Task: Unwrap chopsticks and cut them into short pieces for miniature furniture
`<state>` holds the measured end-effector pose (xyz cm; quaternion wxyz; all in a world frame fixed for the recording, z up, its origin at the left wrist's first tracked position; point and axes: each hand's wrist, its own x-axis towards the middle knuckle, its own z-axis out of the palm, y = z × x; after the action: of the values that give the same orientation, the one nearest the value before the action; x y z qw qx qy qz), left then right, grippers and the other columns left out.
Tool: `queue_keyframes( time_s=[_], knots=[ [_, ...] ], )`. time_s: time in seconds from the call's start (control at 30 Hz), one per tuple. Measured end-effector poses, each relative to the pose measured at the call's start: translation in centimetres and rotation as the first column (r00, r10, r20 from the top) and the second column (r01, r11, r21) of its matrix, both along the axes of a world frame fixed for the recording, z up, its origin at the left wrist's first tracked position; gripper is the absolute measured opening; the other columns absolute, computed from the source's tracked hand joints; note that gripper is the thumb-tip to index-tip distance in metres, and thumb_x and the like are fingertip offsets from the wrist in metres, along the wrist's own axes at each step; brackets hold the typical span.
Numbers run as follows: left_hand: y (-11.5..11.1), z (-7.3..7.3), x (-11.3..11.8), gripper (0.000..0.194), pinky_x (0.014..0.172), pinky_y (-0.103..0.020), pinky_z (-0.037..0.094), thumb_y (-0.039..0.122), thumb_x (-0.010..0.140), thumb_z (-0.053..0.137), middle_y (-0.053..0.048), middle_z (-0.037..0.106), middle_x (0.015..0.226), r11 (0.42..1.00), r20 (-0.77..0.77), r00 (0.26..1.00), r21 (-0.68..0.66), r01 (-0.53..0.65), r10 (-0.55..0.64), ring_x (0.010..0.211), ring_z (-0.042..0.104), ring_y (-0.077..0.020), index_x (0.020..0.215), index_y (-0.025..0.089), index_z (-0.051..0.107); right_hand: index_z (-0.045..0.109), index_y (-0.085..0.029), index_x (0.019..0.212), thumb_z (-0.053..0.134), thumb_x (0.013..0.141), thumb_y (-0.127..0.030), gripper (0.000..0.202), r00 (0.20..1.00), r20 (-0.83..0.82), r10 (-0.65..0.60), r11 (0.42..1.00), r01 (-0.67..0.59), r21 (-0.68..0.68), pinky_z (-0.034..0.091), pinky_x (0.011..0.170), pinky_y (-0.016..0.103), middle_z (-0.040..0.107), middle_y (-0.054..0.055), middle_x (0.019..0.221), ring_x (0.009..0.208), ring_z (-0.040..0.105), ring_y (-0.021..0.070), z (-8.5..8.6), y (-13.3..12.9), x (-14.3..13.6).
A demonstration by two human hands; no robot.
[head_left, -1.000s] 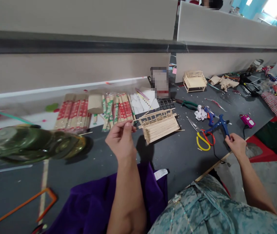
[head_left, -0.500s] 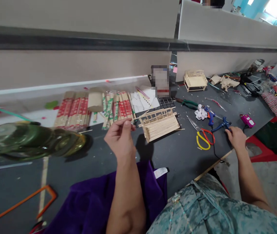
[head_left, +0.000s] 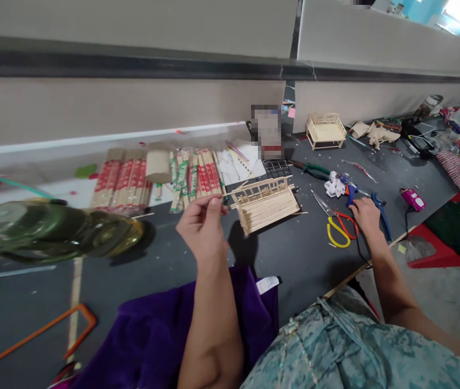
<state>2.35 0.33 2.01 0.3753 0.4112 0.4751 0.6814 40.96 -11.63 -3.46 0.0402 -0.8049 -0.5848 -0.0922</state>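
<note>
My left hand [head_left: 205,227] is raised over the table, thumb and fingertips pinched on what looks like a thin wooden stick, mostly hidden by the fingers. Just right of it stands a small bench-like model [head_left: 268,208] built of wooden sticks, with a slatted seat and railed back. My right hand [head_left: 366,216] has its fingers closed at the handle of a blue glue gun [head_left: 350,193]. Blue-handled pliers [head_left: 383,216] lie just right of that hand. To its left are scissors [head_left: 337,229] with red and yellow handles.
Packs of chopsticks [head_left: 122,181] lie along the back beside a cardboard roll [head_left: 158,162]. A green glass jug [head_left: 60,229] lies at left, above an orange saw frame [head_left: 84,319]. Purple cloth [head_left: 153,329] covers the front edge. A second stick model [head_left: 326,131] stands behind.
My right hand has let go of the blue pliers, which now lie turned on the table, and moved left to the glue gun. My left hand stays nearly still.
</note>
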Motion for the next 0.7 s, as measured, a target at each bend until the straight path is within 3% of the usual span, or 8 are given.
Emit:
queue_keyframes(
  time_s=[0.27,0.5,0.6,0.7],
  knots=[
    [0.0,-0.3,-0.1,0.015,0.059,-0.027,0.045,0.033,0.076,0.075,0.001,0.061,0.067,1.0,0.006,1.0,0.003,0.016,-0.016,0.057,0.052,-0.0109,0.078,0.019,0.07,0.071,-0.018,0.091,0.051,0.099,-0.032,0.025,0.999,0.052,0.014,0.995,-0.008,-0.102,0.035,0.072,0.031,0.067,0.009,0.091,0.092,0.056,0.023,0.7,0.3,-0.9],
    [-0.1,-0.1,-0.1,0.02,0.059,-0.026,0.046,0.036,0.075,0.075,0.0,0.062,0.068,1.0,0.013,1.0,-0.001,-0.011,0.011,0.057,0.052,-0.0102,0.08,0.016,0.071,0.066,-0.017,0.098,0.054,0.097,-0.032,0.019,0.989,0.045,-0.141,0.985,0.144,-0.091,0.034,0.067,0.03,0.069,0.011,0.099,0.094,0.059,0.0229,1.3,1.6,-1.4],
    [0.2,-0.4,-1.0,0.023,0.059,-0.024,0.046,0.038,0.075,0.073,-0.001,0.064,0.069,0.999,-0.026,1.0,-0.05,0.011,-0.012,0.059,0.055,-0.0107,0.082,0.016,0.071,0.066,-0.017,0.098,0.054,0.097,-0.032,0.019,0.988,-0.02,-0.155,0.987,0.154,-0.055,0.034,0.067,0.029,0.07,0.011,0.098,0.091,0.06,0.0233,2.0,2.0,-2.3],
    [0.6,-1.3,-2.3,0.028,0.057,-0.022,0.046,0.04,0.074,0.071,-0.002,0.067,0.073,0.979,-0.133,0.984,-0.18,0.098,-0.123,0.067,0.062,-0.0136,0.089,0.016,0.072,0.067,-0.019,0.092,0.052,0.097,-0.034,0.022,0.98,-0.194,-0.035,0.999,0.039,0.018,0.037,0.07,0.029,0.072,0.009,0.091,0.085,0.062,0.0222,2.6,2.1,-4.5]
  ],
)
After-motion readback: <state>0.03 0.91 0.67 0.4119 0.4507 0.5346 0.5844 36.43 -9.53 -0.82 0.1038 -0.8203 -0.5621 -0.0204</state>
